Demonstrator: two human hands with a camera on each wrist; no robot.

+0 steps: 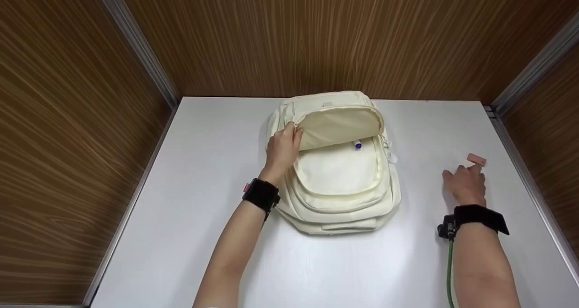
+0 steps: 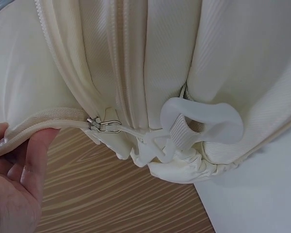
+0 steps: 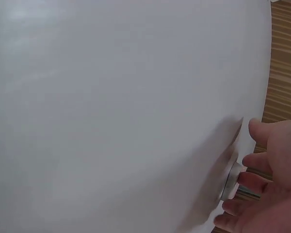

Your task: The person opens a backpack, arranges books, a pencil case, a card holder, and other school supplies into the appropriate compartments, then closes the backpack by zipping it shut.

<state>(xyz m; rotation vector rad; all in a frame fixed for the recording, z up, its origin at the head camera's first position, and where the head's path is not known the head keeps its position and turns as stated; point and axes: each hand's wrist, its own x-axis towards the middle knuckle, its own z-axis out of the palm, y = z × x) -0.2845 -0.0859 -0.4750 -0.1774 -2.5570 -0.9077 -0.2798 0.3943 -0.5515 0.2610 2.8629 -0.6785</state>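
Observation:
A cream backpack (image 1: 337,215) lies on the white table with its front pocket unzipped. My left hand (image 1: 283,147) pinches the edge of the raised pocket flap (image 1: 339,126) at its left side. In the left wrist view, the thumb and fingers grip the zipper edge (image 2: 43,116), beside a metal zipper pull (image 2: 104,125). Inside the pocket lies a white marker with a blue end (image 1: 358,144), its rest hidden under the flap. At the right, my right hand (image 1: 467,186) has its fingers spread and loosely bent, fingertips right at a small pink block (image 1: 476,159).
Wood-grain panels (image 1: 298,41) enclose the table (image 1: 203,163) at the back and both sides. A white plastic buckle (image 2: 203,121) hangs on the backpack's side. A green cable (image 1: 449,272) runs from the right wrist strap along the forearm.

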